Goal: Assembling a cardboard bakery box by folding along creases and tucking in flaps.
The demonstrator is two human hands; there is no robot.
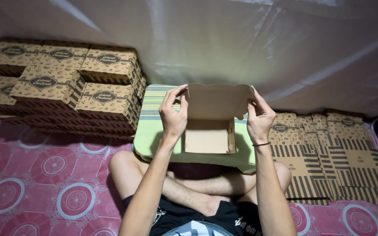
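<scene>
A: Where is the plain brown cardboard box (pixel 209 131)?

B: In the middle, on the pale green cushion (pixel 147 135) over the crossed legs. The left hand (pixel 173 114) pinches the left corner of its raised lid, and the right hand (pixel 259 117) pinches the right corner.

A: What could go wrong?

B: I think an uneven pull may crease or tear the thin lid. The soft cushion may also tip the box toward the stack of printed brown boxes (pixel 73 83) at far left, or onto the flat striped cardboard sheets (pixel 333 157) at right.

A translucent white plastic sheet (pixel 241 39) is hung as the back wall (dimly lit); the floor (pixel 36 188) is covered in pink circle-patterned matting.
</scene>
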